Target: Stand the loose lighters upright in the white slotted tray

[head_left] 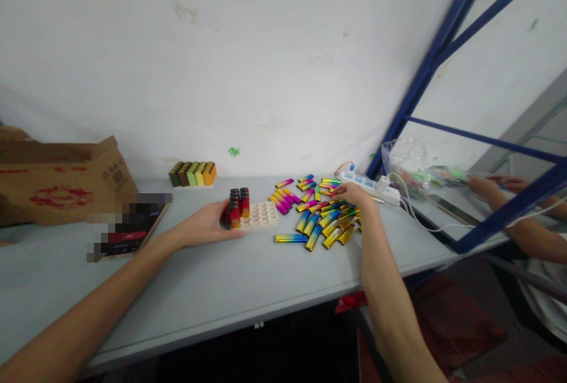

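Bare forearms (392, 294) stretch over the grey surface (248, 294). The left hand (211, 223) has its grip clamped round the left end of a white tray (266, 223), where red, black-topped lighters (234, 213) stand upright, round holes showing to their right. The right hand (355, 195) reaches among scattered shiny multicoloured pieces (314, 237), near a white power strip (371, 184); whether its grip is closed on one, I cannot tell.

We can read no text; the red printing (59, 196) and square code (118, 177) on the cardboard box (22, 165) are too blurred.
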`<state>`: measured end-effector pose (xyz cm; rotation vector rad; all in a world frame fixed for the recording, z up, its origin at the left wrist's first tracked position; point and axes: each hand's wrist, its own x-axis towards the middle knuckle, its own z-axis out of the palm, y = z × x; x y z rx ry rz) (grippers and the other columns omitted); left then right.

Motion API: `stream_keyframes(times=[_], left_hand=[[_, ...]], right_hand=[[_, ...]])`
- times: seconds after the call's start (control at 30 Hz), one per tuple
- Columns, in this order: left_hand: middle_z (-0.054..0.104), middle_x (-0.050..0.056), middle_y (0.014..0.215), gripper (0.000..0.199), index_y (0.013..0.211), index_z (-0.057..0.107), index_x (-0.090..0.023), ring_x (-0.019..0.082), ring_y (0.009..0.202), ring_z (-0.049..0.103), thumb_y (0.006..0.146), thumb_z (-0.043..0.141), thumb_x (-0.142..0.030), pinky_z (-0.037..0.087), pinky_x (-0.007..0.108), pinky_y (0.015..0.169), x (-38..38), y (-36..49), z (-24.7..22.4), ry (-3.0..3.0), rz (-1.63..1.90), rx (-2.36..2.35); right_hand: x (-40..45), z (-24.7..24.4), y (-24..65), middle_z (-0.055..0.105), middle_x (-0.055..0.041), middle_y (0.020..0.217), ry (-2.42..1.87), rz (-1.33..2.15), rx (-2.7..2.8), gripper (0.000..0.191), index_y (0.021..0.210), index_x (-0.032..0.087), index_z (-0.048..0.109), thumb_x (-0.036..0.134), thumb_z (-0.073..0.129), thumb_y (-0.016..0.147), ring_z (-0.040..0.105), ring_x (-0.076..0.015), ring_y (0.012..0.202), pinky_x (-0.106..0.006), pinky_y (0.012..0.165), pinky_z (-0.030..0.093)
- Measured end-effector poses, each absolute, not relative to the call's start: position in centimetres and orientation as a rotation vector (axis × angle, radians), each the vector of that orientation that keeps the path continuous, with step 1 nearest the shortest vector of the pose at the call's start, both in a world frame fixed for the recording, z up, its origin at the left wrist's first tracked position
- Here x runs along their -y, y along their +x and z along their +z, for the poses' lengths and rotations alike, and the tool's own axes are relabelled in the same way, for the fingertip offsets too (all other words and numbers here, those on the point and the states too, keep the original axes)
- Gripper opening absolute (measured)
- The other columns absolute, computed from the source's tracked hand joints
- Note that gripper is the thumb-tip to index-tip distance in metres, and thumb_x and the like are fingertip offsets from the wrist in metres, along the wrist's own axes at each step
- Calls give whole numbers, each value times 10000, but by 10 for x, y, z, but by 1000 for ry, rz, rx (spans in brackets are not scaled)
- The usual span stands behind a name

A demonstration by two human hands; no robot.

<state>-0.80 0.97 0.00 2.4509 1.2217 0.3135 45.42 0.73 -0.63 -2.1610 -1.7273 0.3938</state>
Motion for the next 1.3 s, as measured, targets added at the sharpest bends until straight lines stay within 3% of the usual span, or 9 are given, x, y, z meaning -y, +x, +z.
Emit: stream_keyframes(times=[0.17,0.3,0.4,0.53,0.7,0.83,1.03,1.17,1.3], left_hand=[[732,112,1096,713,1132,606,-181,319,932,676,661,708,-707,523,376,814,-8,-8,1,2430,341,-1233],[737,116,1091,686,1132,624,-183,323,929,676,663,726,-672,524,387,820,-7,-8,1,2409,392,-1199],[739,111,1069,674,1136,633,-194,313,911,680,663,730,-665,533,383,803,-8,-8,0,2396,407,-1176],[744,110,1045,676,1121,647,-195,311,885,683,642,742,-663,541,381,775,-8,-8,-1,2398,424,-1192],[736,121,1078,708,1142,626,-163,301,901,692,660,748,-666,551,391,809,-6,-8,-1,2382,428,-1168],[723,122,1156,731,1185,599,-152,306,988,693,670,763,-644,550,383,862,-3,-7,1,2360,440,-1129],[741,99,1105,721,1172,609,-157,294,927,700,661,763,-642,547,359,802,1,-5,3,2352,447,-1138],[743,93,1104,708,1188,612,-166,293,929,697,676,754,-635,540,353,793,3,-4,5,2354,442,-1133],[734,95,1168,730,1249,598,-174,300,995,694,701,741,-635,534,365,854,3,-4,5,2361,457,-1069]], right_hand=[[-4,-2,448,777,-65,836,-2136,401,1776,131,842,157,763,285,740,845,679,-194,759,-269,709,493],[0,7,435,766,-105,879,-1975,337,1717,304,885,144,694,358,517,1009,673,-176,766,-265,733,493],[3,15,418,727,-71,780,-1719,479,1687,399,916,147,642,430,394,1048,624,-138,645,-238,645,479],[5,24,385,609,3,670,-1375,529,1793,451,920,150,673,565,502,967,505,-120,582,-236,568,408],[7,31,334,590,10,707,-1146,606,1870,409,918,158,724,554,722,815,503,-132,663,-252,602,387],[12,29,301,608,1,762,-1012,854,1818,395,863,155,719,549,712,838,529,-132,728,-248,664,420],[24,18,269,691,-64,926,-775,1521,1511,445,966,188,688,622,656,871,639,-169,806,-300,755,522],[32,18,255,673,-35,817,-694,1774,1438,428,1062,222,659,613,639,890,632,-170,725,-329,734,535],[38,18,244,549,25,685,-675,1843,1387,450,1134,257,624,631,628,886,525,-145,615,-271,577,479]])
